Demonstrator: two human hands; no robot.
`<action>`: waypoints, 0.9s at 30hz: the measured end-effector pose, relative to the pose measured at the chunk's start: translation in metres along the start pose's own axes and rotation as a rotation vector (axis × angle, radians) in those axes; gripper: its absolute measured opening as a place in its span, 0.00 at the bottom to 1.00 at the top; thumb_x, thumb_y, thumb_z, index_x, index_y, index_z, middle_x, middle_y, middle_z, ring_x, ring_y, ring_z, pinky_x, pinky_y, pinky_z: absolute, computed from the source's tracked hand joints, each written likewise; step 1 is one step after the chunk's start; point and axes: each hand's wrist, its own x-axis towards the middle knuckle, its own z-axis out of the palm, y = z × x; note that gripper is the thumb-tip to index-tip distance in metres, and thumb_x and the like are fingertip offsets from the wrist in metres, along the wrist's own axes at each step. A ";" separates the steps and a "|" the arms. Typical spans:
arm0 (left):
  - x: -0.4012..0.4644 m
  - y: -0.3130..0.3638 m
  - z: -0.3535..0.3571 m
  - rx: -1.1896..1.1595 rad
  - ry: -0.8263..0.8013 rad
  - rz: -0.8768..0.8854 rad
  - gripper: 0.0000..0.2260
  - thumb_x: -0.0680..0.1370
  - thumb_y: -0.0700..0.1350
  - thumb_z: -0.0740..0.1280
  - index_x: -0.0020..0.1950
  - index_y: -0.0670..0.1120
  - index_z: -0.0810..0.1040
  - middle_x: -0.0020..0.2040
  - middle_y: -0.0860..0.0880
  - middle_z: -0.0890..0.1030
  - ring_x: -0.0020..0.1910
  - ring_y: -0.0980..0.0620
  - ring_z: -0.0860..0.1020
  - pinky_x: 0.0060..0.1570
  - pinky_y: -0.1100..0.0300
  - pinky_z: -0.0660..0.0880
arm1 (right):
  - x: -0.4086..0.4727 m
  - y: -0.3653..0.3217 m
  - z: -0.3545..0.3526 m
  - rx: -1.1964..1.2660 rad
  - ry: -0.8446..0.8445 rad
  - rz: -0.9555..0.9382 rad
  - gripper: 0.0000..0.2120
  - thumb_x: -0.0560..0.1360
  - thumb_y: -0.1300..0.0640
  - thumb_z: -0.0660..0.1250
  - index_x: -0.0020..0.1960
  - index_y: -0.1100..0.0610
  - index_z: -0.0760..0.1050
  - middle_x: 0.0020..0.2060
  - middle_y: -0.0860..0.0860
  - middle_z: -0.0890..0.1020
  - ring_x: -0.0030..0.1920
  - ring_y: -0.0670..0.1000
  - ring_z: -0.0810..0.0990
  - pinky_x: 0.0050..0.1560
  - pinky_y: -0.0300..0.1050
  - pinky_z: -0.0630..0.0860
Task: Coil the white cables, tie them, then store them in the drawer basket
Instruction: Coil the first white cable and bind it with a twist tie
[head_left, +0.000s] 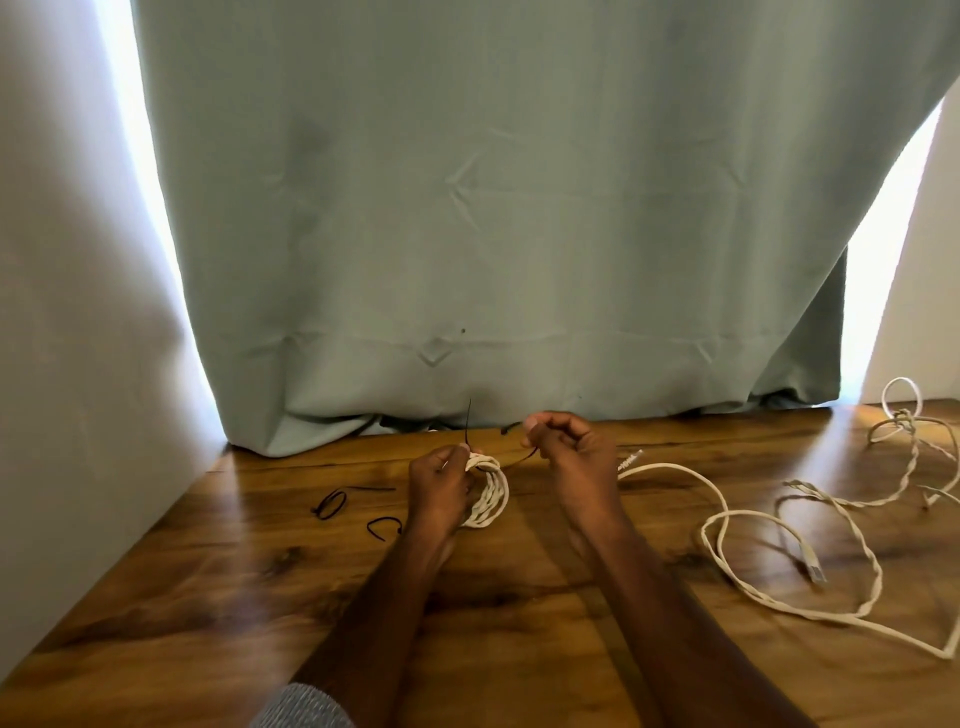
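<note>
Coiled white cable (485, 493) gripped in left hand (441, 486); right hand (563, 447), at 3 o'clock, pinches black tie (519, 460): pull snug, keeping loops stacked.

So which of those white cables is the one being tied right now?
Look at the wooden table before the green curtain. Near its middle, the left hand grips a small white coil, with a thin black tie sticking up. Unlike the loose cables sprawled to the right, it is wound tight.

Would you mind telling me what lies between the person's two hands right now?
In the head view, a thin black tie spans from the coiled white cable in the left hand to the right hand.
</note>
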 end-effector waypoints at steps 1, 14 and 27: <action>0.000 -0.001 0.000 0.011 0.001 -0.001 0.11 0.81 0.43 0.64 0.42 0.42 0.82 0.29 0.45 0.76 0.21 0.55 0.70 0.20 0.66 0.62 | 0.001 -0.003 -0.002 0.067 -0.008 0.041 0.04 0.76 0.64 0.72 0.51 0.62 0.82 0.37 0.52 0.84 0.35 0.41 0.81 0.37 0.32 0.75; -0.017 0.005 0.012 0.056 -0.152 0.046 0.14 0.81 0.40 0.63 0.37 0.41 0.79 0.28 0.43 0.70 0.19 0.55 0.63 0.22 0.68 0.58 | -0.003 -0.008 -0.001 0.075 -0.247 0.143 0.12 0.75 0.71 0.70 0.58 0.66 0.79 0.48 0.59 0.86 0.39 0.43 0.85 0.35 0.32 0.76; -0.013 0.003 0.010 0.080 -0.165 0.016 0.12 0.82 0.42 0.64 0.43 0.35 0.80 0.28 0.44 0.66 0.21 0.54 0.60 0.24 0.67 0.55 | 0.002 -0.012 -0.016 -0.071 -0.351 0.357 0.15 0.71 0.65 0.75 0.58 0.62 0.81 0.46 0.55 0.88 0.43 0.46 0.86 0.35 0.32 0.74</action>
